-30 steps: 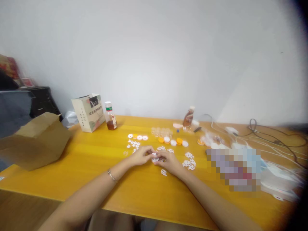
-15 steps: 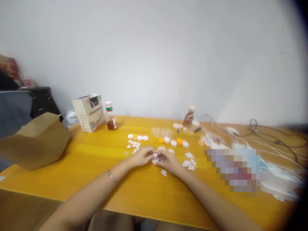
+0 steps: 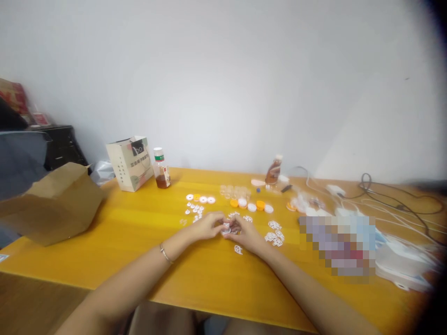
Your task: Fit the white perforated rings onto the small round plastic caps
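Note:
A small white plastic part [image 3: 226, 228] is held over the middle of the table between both hands; its exact kind is too small to make out. My left hand [image 3: 210, 225], with a bracelet on the wrist, pinches it from the left. From the other side my right hand [image 3: 246, 235] closes its fingers round it. Flat white openwork pieces [image 3: 274, 237] lie right of the hands, and one more openwork piece [image 3: 238, 250] sits just below. Several small white knob-like parts [image 3: 194, 209] are spread behind the left hand.
White and orange rings [image 3: 203, 199] and orange and white round caps [image 3: 252, 207] stand in rows, with clear cups [image 3: 235, 191] behind. A paper bag [image 3: 131, 165], two bottles [image 3: 161, 170] [image 3: 274, 170], a brown open bag [image 3: 56, 204] and tangled cables [image 3: 394, 204] surround them.
The white part has turned or tilted slightly between the fingers, and less of its top shows. Both hands stay nearly in place.

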Action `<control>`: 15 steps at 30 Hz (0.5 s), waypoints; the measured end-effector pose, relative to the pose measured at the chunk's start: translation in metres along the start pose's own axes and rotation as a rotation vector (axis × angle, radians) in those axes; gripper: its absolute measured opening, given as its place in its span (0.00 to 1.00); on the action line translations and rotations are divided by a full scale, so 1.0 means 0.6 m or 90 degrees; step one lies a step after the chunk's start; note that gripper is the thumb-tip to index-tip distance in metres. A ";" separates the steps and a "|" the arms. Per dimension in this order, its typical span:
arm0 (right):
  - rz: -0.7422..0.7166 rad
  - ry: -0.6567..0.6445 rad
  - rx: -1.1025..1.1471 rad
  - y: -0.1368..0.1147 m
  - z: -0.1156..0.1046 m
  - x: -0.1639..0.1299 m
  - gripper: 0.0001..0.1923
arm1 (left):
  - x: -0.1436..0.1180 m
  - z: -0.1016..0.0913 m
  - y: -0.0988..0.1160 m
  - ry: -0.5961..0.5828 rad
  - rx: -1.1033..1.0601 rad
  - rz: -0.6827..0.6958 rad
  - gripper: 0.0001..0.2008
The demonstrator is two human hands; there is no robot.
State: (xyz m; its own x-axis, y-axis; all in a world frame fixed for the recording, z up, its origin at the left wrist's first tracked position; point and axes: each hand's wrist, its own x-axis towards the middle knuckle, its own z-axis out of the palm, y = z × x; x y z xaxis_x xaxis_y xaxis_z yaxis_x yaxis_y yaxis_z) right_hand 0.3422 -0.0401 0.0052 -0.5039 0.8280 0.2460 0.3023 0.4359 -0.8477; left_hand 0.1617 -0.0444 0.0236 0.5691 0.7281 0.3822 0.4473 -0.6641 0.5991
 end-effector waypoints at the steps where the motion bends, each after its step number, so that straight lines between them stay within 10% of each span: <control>1: -0.001 -0.001 -0.004 0.000 0.000 0.000 0.15 | 0.000 -0.001 0.000 -0.003 0.002 0.001 0.05; 15: -0.062 0.027 -0.145 -0.002 0.001 -0.002 0.15 | -0.009 0.004 0.021 -0.010 0.093 0.073 0.09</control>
State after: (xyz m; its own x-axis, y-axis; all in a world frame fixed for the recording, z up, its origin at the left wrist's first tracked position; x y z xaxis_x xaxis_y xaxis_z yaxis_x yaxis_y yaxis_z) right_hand 0.3416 -0.0417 0.0057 -0.5061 0.7906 0.3446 0.4318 0.5781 -0.6923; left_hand 0.1657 -0.0570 0.0275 0.6324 0.6444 0.4300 0.4737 -0.7609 0.4435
